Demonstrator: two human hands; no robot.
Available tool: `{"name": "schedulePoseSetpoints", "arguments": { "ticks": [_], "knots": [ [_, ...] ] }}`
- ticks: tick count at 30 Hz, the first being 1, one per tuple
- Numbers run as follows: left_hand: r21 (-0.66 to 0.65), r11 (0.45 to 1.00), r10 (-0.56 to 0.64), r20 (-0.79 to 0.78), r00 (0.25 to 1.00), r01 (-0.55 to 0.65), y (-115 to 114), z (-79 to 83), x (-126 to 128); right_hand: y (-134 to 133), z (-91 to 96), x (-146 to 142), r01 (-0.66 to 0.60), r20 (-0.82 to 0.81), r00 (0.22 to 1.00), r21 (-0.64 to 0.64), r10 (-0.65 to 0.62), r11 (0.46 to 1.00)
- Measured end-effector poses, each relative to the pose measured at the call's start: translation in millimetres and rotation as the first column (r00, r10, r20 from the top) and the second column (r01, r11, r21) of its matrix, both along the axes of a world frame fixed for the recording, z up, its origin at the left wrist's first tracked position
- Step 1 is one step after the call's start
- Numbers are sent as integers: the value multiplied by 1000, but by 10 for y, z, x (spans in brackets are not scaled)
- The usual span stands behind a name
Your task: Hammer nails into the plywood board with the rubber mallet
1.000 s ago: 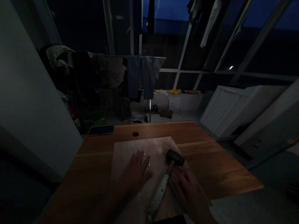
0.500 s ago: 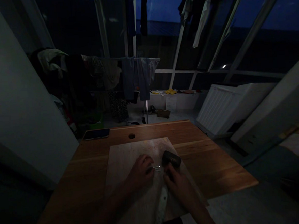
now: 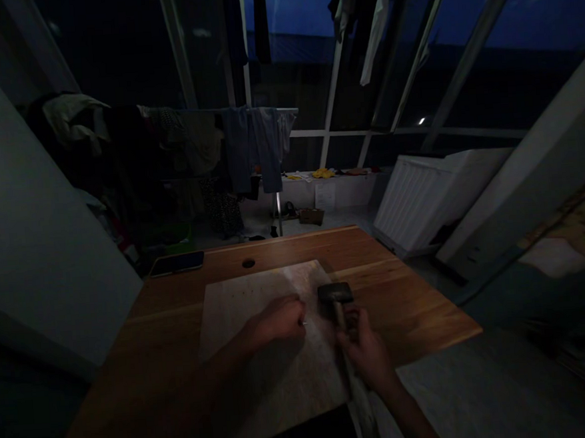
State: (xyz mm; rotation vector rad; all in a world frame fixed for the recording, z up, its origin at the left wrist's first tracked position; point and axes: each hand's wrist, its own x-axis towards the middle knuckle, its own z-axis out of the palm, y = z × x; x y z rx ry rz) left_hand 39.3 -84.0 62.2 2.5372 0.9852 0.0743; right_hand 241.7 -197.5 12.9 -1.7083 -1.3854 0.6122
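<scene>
My left hand (image 3: pixel 283 318) is closed over a light wooden board (image 3: pixel 243 376). A small shiny tip of a nail (image 3: pixel 305 323) pokes out by its fingers; how many nails are inside is hidden. To the right, my right hand (image 3: pixel 364 344) is wrapped round the upper handle of a hammer (image 3: pixel 334 293). The hammer's dark, blocky head is over the board's right edge, and its long pale handle slants down toward me.
The board lies on a wooden table (image 3: pixel 403 304). A phone (image 3: pixel 178 263) rests at the far left corner, near a round hole (image 3: pixel 248 263) in the tabletop. Behind stand a laundry rack with hanging clothes (image 3: pixel 266 147) and a white ribbed cabinet (image 3: pixel 411 197).
My right hand has taken the hammer by its handle and moved right with it, away from my left hand. My left fingers have closed over the thin metal nails that showed before.
</scene>
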Motion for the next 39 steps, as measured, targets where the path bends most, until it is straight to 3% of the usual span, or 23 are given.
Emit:
{"name": "schedulePoseSetpoints", "arguments": {
  "ticks": [6,10,15,19,24,28,30,33,36,39],
  "knots": [
    [-5,993,-115,21,993,115,148,-38,43,-36,119,-24,-36,306,949,-139,77,990],
    [2,996,-94,101,990,94,325,-12,3,87,200,-22,-57,383,918,-122,100,991],
    [-143,988,-38,169,985,63,537,-16,-51,240,224,-45,-111,352,916,-232,190,966],
    [-257,953,-112,186,976,158,556,-74,-75,233,169,-85,-135,340,923,-158,182,978],
    [-309,927,-136,251,958,213,613,-86,-71,224,108,-45,-126,273,949,-136,160,983],
    [-323,936,9,423,906,141,839,-144,68,227,78,-16,-118,237,961,-126,145,985],
    [-311,950,178,563,807,8,940,-229,182,226,66,-12,-117,231,962,-120,143,986],
    [-324,926,370,662,652,-197,1003,-408,330,229,45,-7,-108,227,965,-115,132,987],
    [-330,913,404,654,640,-240,984,-565,392,231,26,-4,-79,226,969,-115,104,990],
    [-312,920,388,655,648,-236,958,-623,392,226,28,-9,-73,233,968,-108,97,991]
  ]
}}
